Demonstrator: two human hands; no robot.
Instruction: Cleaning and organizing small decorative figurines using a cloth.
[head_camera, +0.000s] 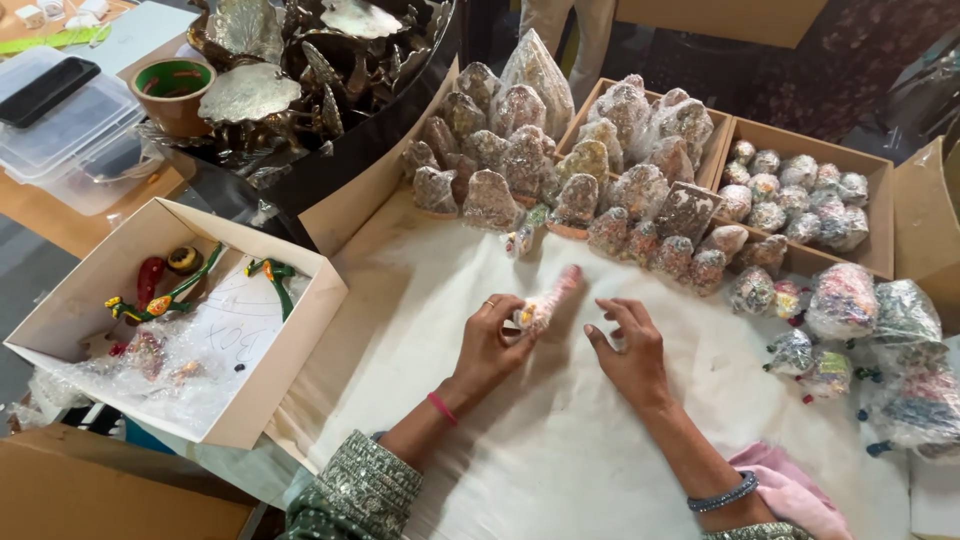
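My left hand (492, 338) grips the lower end of a small painted figure wrapped in clear plastic (549, 297), which lies slanted on the white cloth (560, 450). My right hand (630, 345) rests flat on the cloth just right of the figure, fingers spread, holding nothing. Several bubble-wrapped figures (520, 160) stand in rows beyond both hands.
An open cardboard box (60, 310) at the left holds painted toys and bubble wrap. Wrapped items fill cardboard trays (800, 190) at the back right, and loose wrapped bundles (870, 330) lie at the right. Metal leaf ornaments (290, 70), a green-lined bowl (173, 90) and plastic containers (70, 130) sit at the back left.
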